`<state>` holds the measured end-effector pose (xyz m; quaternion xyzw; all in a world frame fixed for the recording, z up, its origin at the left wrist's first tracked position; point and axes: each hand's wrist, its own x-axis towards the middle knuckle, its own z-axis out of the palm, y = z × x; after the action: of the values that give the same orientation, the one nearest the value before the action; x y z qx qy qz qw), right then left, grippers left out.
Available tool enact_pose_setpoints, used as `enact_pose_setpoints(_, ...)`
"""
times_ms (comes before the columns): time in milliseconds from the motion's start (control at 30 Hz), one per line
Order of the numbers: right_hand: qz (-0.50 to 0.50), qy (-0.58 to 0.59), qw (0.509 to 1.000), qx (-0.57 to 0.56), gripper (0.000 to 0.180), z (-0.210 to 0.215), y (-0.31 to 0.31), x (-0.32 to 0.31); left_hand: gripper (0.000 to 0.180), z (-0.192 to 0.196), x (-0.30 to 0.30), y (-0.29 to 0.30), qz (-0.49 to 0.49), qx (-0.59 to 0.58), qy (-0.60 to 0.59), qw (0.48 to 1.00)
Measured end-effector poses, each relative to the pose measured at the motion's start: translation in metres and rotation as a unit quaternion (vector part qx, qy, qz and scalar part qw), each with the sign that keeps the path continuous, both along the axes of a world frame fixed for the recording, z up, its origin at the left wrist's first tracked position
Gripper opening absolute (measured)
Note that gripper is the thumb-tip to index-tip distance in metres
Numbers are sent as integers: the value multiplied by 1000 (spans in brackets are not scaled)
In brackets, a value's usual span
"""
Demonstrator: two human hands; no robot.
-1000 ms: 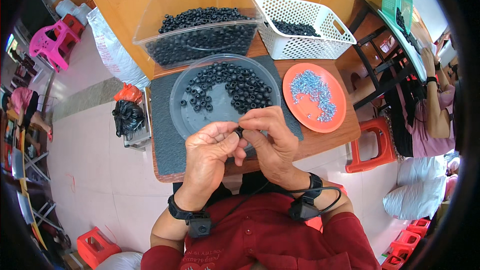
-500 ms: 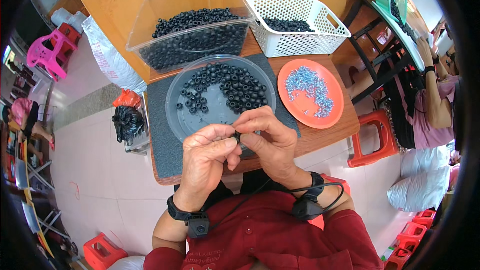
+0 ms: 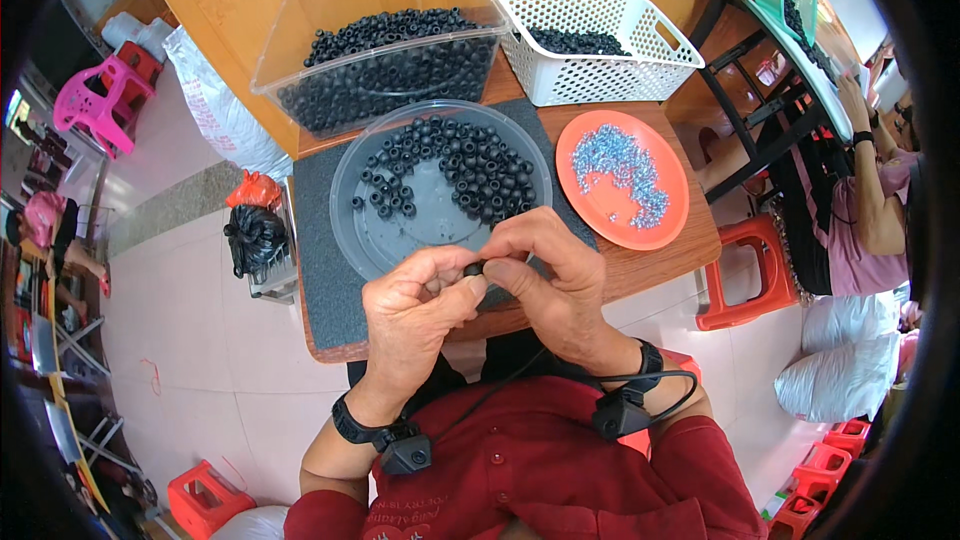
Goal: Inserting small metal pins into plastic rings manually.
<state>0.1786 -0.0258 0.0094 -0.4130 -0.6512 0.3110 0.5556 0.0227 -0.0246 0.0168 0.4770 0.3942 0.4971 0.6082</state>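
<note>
My left hand and my right hand meet over the near edge of a round clear tray. Between their fingertips they pinch one small black ring-shaped part. Many more loose black rings lie in the tray, mostly on its far right side. The tray rests on a dark grey mat on the wooden table.
A clear bin of black rings and a white perforated basket stand behind the tray. An orange plate with small bluish pieces lies to the right. Another person sits at far right. Plastic stools and bags stand on the floor.
Both hands stay together over the tray's near edge, working the small black ring between the fingertips. The view has shifted slightly.
</note>
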Motion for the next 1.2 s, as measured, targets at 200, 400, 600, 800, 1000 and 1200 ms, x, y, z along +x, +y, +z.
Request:
enact_pose_setpoints(200, -33, 5, 998, 52, 16, -5, 0, -3, 21, 4, -1, -1, -7, -32, -13, 999)
enact_pose_setpoints(400, -44, 26, 997, 59, 18, -11, -2, -6, 22, 1, -3, 1, -23, -60, -49, 997)
enact_pose_setpoints(600, -49, -26, 992, 114, 13, -11, -3, -4, 21, -5, -6, 3, -59, -96, -106, 988)
enact_pose_setpoints(800, -81, -25, 985, 149, 11, -12, -3, -6, 22, -8, -3, 2, -70, -76, -126, 987)
enact_pose_setpoints(1000, -97, -40, 985, 137, 11, -11, -3, -8, 22, -7, -1, 2, -52, -68, -119, 989)
enact_pose_setpoints(1200, -100, -62, 984, 137, 13, -9, -3, -9, 22, -8, 0, 4, -38, -60, -100, 992)
